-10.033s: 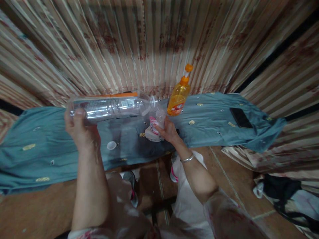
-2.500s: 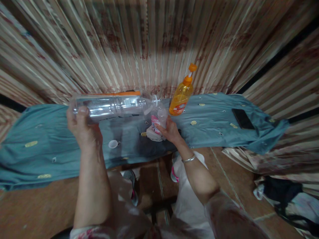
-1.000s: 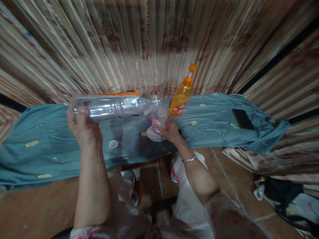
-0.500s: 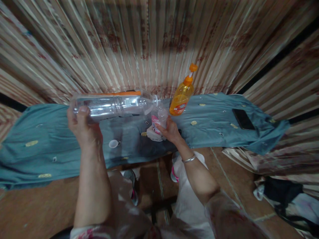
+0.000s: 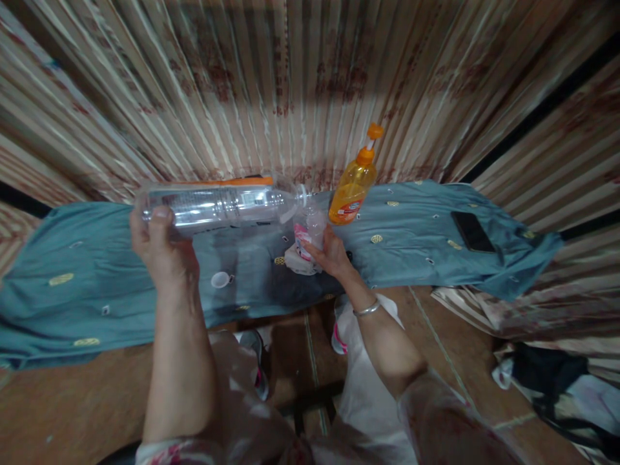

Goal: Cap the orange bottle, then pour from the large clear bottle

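Note:
My left hand [image 5: 165, 248] is closed round the base end of a large clear plastic bottle [image 5: 223, 205]. That bottle lies nearly level in the air, its neck pointing right. My right hand [image 5: 332, 254] grips a small clear bottle [image 5: 316, 226] with a pink label, close to the table. The large bottle's mouth is right at the top of the small one; whether they touch I cannot tell. Under the small bottle is a pale crumpled cloth-like thing [image 5: 300, 260]. A small white cap [image 5: 220, 279] rests on the cloth between my arms.
An orange pump bottle [image 5: 352, 187] stands just beyond my right hand. A black phone [image 5: 473, 231] lies at the right on the blue-green tablecloth [image 5: 407, 236]. Behind the narrow table hangs a striped curtain [image 5: 271, 84]. A dark bag [image 5: 552, 374] sits on the floor at right.

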{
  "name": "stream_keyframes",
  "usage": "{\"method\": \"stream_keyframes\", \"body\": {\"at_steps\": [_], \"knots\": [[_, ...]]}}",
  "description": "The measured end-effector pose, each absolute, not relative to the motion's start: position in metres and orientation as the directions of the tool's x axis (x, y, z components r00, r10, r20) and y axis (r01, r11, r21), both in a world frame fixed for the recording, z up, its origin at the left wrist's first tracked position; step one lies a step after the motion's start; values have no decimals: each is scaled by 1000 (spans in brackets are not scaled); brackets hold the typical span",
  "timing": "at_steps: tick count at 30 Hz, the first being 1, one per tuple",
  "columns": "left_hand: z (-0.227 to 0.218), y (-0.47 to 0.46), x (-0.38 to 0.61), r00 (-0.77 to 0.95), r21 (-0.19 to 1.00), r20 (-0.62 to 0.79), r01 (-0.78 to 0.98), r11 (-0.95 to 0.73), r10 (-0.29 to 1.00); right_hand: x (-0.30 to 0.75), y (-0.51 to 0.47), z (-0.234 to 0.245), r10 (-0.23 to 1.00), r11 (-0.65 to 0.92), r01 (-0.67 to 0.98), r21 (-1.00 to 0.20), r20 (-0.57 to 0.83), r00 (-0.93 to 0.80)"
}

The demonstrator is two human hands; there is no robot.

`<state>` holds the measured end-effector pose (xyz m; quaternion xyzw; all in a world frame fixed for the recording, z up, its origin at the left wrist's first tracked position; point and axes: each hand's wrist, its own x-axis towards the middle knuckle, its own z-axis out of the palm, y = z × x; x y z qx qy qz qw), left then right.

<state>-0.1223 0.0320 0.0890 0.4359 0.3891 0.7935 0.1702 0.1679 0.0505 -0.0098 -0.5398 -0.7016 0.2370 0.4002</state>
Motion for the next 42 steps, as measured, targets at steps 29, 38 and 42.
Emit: {"method": "stream_keyframes", "body": {"at_steps": [29,38,42], "knots": [[88,33,-123,-558,743,567,30,-668,606,167,50,-10,948,297,568,-768,306,-82],[92,30,-119,-561,762,562,66,-644,608,169,49,-8,942,322,551,-770,318,-106],[93,29,-117,-572,769,550,63,-636,609,168,50,-9,946,308,557,-771,311,-93]]}}
